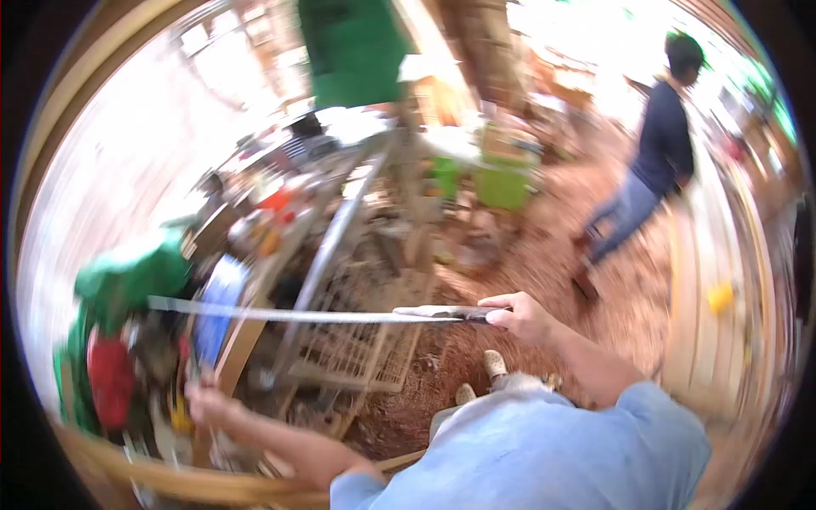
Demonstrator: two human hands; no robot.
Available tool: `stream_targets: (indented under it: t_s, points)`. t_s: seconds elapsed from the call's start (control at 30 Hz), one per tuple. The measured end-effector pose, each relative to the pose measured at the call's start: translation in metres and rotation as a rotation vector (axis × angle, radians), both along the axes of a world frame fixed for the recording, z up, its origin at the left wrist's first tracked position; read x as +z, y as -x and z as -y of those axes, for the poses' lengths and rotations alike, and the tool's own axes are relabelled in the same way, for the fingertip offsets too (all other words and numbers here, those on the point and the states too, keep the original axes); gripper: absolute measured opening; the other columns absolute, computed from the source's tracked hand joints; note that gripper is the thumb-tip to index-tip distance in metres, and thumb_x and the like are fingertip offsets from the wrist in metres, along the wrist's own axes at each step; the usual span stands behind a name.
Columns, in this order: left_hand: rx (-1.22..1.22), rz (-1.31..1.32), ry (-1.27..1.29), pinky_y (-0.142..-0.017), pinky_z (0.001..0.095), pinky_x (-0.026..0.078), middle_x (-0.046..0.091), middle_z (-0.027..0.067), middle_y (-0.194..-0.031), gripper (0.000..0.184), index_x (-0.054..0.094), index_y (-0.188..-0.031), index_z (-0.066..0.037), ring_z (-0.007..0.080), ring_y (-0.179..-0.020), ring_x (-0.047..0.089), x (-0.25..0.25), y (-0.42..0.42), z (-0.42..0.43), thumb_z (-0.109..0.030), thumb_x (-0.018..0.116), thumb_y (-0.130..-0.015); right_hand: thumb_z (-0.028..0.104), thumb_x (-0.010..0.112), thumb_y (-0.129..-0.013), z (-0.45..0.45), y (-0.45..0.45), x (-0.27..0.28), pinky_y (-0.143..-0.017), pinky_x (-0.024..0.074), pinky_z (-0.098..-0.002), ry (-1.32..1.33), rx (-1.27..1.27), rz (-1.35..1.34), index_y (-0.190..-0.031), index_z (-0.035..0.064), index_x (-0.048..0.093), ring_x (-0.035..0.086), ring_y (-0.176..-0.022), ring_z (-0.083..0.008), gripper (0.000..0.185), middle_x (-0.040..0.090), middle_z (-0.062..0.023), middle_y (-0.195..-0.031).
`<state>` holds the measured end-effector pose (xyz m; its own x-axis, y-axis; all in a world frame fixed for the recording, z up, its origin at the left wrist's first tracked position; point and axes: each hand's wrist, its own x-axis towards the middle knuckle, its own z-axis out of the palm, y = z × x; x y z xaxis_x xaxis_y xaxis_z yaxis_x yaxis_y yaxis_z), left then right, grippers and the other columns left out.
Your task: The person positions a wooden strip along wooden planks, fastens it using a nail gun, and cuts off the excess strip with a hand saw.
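While in right hand, long tool leftward.

Left hand blurred (grip unclear), green cloth smeared

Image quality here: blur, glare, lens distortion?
Head view: scene smeared by motion blur, notably the left hand; upper left and top right washed out by glare; fisheye curvature bends the planks at right; corners black; blue shirt comparatively clear.
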<state>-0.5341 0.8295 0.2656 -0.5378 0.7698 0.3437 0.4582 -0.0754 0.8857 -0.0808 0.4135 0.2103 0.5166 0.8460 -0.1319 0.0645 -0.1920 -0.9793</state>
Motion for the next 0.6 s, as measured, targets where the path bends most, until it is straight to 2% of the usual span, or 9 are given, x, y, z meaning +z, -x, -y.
stream_targets:
  t_s: [0.03, 0.07, 0.1, 0.13, 0.2, 0.33, 0.4, 0.5, 0.6]
  points:
    - [0.0, -0.332, -0.083, -0.066, 0.0424, 0.053, 0.076, 0.0126, -0.079, 0.042, 0.079, -0.085, -0.004, 0.0264, -0.072, 0.069, -0.026, 0.021, -0.022, -0.043, 0.062, -0.09, 0.03, 0.069, -0.089, 0.035, 0.002, -0.014, -0.09, 0.0535, -0.0327, 0.037, -0.039, 0.105, -0.127, -0.003, 0.067, 0.07, -0.099, -0.0201, 0.05, 0.075, -0.015, -0.112]
    - [-0.101, 0.221, -0.156, -0.063, 0.0405, 0.053, 0.074, 0.012, -0.075, 0.041, 0.076, -0.082, -0.002, 0.0233, -0.073, 0.069, -0.007, -0.008, -0.002, -0.038, 0.06, -0.093, 0.03, 0.069, -0.089, 0.065, 0.006, -0.021, -0.09, 0.0535, -0.0327, 0.042, -0.175, 0.068, -0.127, -0.003, 0.067, 0.07, -0.099, -0.0201, 0.05, 0.075, -0.015, -0.112]
    - [-0.106, 0.056, -0.212, -0.061, 0.0398, 0.051, 0.068, 0.0099, -0.068, 0.045, 0.072, -0.075, -0.001, 0.0221, -0.066, 0.064, 0.016, -0.046, 0.043, -0.037, 0.056, -0.097, 0.031, 0.069, -0.089, 0.091, 0.008, -0.026, -0.093, 0.0531, -0.0349, 0.071, -0.212, 0.185, -0.128, -0.0033, 0.066, 0.07, -0.104, -0.0245, 0.051, 0.073, -0.0183, -0.117]
    - [-0.402, 0.426, -0.405, -0.061, 0.04, 0.051, 0.068, 0.0112, -0.074, 0.055, 0.07, -0.08, 0.0, 0.0229, -0.066, 0.062, -0.039, -0.019, -0.021, -0.046, 0.051, -0.102, 0.032, 0.069, -0.089, 0.118, 0.015, -0.033, -0.096, 0.0528, -0.037, 0.118, -0.235, 0.294, -0.128, -0.0037, 0.065, 0.071, -0.109, -0.0289, 0.053, 0.071, -0.0216, -0.121]
    - [-0.395, 0.576, -0.052, -0.067, 0.039, 0.051, 0.07, 0.0147, -0.089, 0.065, 0.069, -0.097, 0.002, 0.0239, -0.075, 0.063, -0.021, -0.103, 0.055, -0.056, 0.041, -0.105, 0.029, 0.071, -0.088, 0.167, 0.034, -0.042, -0.094, 0.0533, -0.0362, 0.134, -0.402, 0.281, -0.13, -0.0017, 0.065, 0.071, -0.106, -0.0275, 0.052, 0.072, -0.0206, -0.118]
    - [-1.178, 0.917, 0.384, -0.085, 0.0403, 0.052, 0.069, 0.0174, -0.1, 0.079, 0.063, -0.119, 0.005, 0.0262, -0.095, 0.065, -0.044, -0.25, 0.229, -0.067, 0.032, -0.104, 0.026, 0.074, -0.085, 0.24, 0.087, -0.057, -0.09, 0.0544, -0.0365, 0.14, -0.686, 0.273, -0.131, -0.0005, 0.064, 0.072, -0.1, -0.0282, 0.054, 0.073, -0.0221, -0.112]
    - [-1.052, 0.998, 0.583, -0.089, 0.0431, 0.055, 0.065, 0.0227, -0.116, 0.084, 0.055, -0.132, 0.009, 0.0325, -0.108, 0.064, -0.042, -0.307, 0.316, -0.067, 0.04, -0.101, 0.025, 0.075, -0.084, 0.276, 0.114, -0.065, -0.09, 0.0545, -0.037, 0.145, -0.79, 0.318, -0.132, -0.0017, 0.063, 0.072, -0.1, -0.0292, 0.056, 0.072, -0.0231, -0.112]
    - [-1.306, 1.024, 0.676, -0.092, 0.0437, 0.053, 0.067, 0.0172, -0.114, 0.07, 0.06, -0.127, 0.005, 0.0262, -0.103, 0.065, -0.078, -0.344, 0.383, -0.06, 0.049, -0.102, 0.024, 0.075, -0.083, 0.328, 0.152, -0.073, -0.089, 0.0546, -0.0378, 0.179, -0.934, 0.42, -0.132, -0.0043, 0.061, 0.072, -0.1, -0.031, 0.058, 0.071, -0.0246, -0.11]
    - [-1.543, 0.7, 0.87, -0.089, 0.0443, 0.056, 0.066, 0.0137, -0.115, 0.048, 0.061, -0.132, 0.003, 0.0253, -0.106, 0.066, -0.123, -0.374, 0.423, -0.031, 0.067, -0.098, 0.022, 0.075, -0.083, 0.383, 0.191, -0.086, -0.089, 0.0541, -0.0387, 0.224, -1.004, 0.498, -0.132, -0.0076, 0.058, 0.07, -0.102, -0.03, 0.06, 0.069, -0.0243, -0.115]
